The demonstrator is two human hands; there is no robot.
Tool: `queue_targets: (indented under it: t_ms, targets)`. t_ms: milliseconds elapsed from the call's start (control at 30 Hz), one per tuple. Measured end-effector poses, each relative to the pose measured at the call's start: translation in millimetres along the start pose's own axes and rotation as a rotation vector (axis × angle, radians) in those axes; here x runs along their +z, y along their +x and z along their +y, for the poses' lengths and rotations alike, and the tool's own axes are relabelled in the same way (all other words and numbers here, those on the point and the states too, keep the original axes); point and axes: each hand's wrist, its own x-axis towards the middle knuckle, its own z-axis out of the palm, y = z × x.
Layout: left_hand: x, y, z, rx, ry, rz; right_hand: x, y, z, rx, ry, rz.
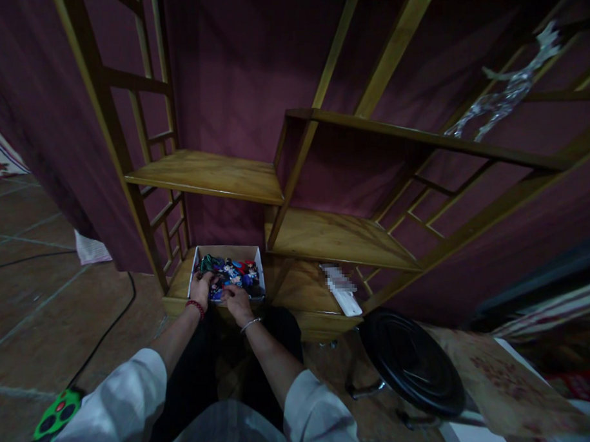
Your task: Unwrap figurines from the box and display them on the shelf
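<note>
A shallow white cardboard box [228, 251] stands on the lowest wooden shelf at the left. Small colourful figures [236, 273], perhaps keychains, fill it in a jumble of blue, black, red and green. My left hand [200, 290], with a red beaded bracelet at the wrist, reaches over the box's left front corner; its fingers are curled among the figures. Over the front edge comes my right hand [238, 303], a silver bangle on its wrist, with fingers drawn together at the nearest figures. What either hand holds is too small and dark to make out.
A wooden shelf unit [206, 174] with stepped boards surrounds the box. On its low right board lies a white flat package [347, 300]. A black round stool [411, 362] stands at the right. A green power strip [57, 416] with a cable is on the tiled floor at the left.
</note>
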Motion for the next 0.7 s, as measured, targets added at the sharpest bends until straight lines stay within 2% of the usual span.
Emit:
queue_targets:
  t_ms: [133, 300, 467, 700]
  targets:
    - [5.8, -3, 4, -0.079, -0.252, -0.030, -6, 1, -7, 0.103, 0.114, 0.116]
    - [7.0, -8, 7, -0.102, -0.315, -0.124, -16, -4, -15, 0.132, 0.229, 0.196]
    - [8.1, -26, 16, -0.179, -0.296, -0.196, -25, -9, -22, 0.129, 0.367, 0.182]
    - [13.2, -41, 24, -0.216, -0.317, -0.229, -35, -7, -27, 0.128, 0.418, 0.154]
